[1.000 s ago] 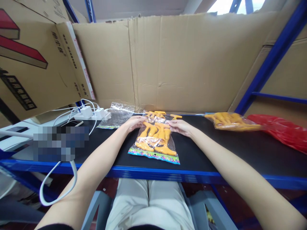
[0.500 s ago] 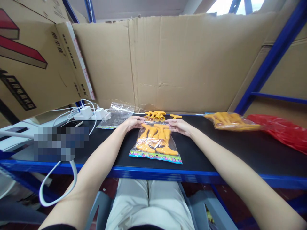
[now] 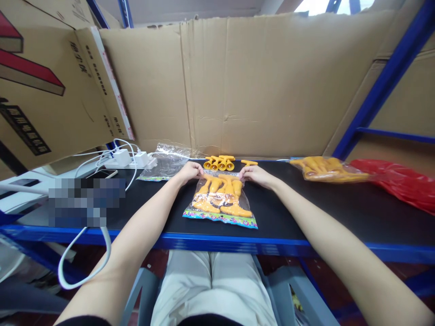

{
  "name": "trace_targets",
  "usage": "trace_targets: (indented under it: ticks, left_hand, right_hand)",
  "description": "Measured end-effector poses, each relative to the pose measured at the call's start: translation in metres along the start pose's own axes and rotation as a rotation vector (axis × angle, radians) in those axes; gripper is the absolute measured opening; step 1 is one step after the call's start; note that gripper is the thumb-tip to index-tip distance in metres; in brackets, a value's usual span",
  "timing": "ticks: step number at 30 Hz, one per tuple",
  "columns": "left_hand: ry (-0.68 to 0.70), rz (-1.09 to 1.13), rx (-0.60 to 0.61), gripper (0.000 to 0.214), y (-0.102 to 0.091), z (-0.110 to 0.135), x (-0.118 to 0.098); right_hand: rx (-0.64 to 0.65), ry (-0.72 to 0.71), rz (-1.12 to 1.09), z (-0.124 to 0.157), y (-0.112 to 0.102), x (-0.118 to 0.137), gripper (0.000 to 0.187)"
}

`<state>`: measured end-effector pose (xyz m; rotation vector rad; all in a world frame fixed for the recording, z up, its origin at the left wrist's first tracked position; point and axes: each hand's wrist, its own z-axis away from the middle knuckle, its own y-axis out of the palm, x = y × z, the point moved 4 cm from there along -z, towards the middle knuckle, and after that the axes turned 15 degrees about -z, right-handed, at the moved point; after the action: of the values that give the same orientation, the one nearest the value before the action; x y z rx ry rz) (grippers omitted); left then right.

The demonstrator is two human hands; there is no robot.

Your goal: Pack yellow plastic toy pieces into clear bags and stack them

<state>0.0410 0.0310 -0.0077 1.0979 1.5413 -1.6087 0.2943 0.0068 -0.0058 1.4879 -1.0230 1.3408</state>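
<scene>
Pinching the far corners of clear bag [image 3: 220, 201]: left hand [image 3: 190, 171] and right hand [image 3: 254, 174], fingers closed on the mouth edge. Sealing step, by the look; next calls for pressing along the opening. Flat on black shelf [image 3: 340, 213], between both hands, packed with orange pieces [image 3: 220, 199]. Beyond, loose orange pegs [image 3: 219, 163].

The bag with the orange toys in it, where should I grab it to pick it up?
Grab the bag of orange toys by its far top edge, one corner in each hand, just as the left hand and right hand pinch it now. It lies flat on the black shelf, toys heavy at the near end, so the thin top is easiest to pinch.
</scene>
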Motion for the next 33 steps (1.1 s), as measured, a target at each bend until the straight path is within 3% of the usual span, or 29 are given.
trace_targets:
  ticks: [9, 14, 18, 22, 26, 33]
  left_hand:
    - [0.164, -0.192, -0.089, 0.024, 0.004, -0.007, 0.004]
    - [0.286, -0.346, -0.161, 0.023, 0.002, -0.011, 0.006]
    - [0.285, -0.241, -0.154, 0.022, 0.005, -0.009, 0.002]
    - [0.242, -0.024, -0.164, 0.019, 0.007, -0.006, -0.004]
    - [0.27, 0.092, -0.219, 0.017, 0.009, -0.002, -0.008]
    - [0.193, 0.14, -0.276, 0.019, 0.012, 0.013, -0.024]
  right_hand:
    - [0.114, 0.056, 0.384, 0.002, 0.0, 0.02, 0.025]
    - [0.023, -0.062, 0.648, -0.018, 0.004, 0.033, 0.032]
    - [0.055, -0.014, 0.559, -0.032, 0.024, 0.036, 0.033]
    - [0.322, 0.197, 0.496, -0.036, 0.047, 0.03, 0.042]
    - [0.546, 0.4, 0.335, -0.036, 0.053, 0.018, 0.045]
    - [0.449, 0.457, 0.148, -0.028, 0.052, 0.008, 0.042]
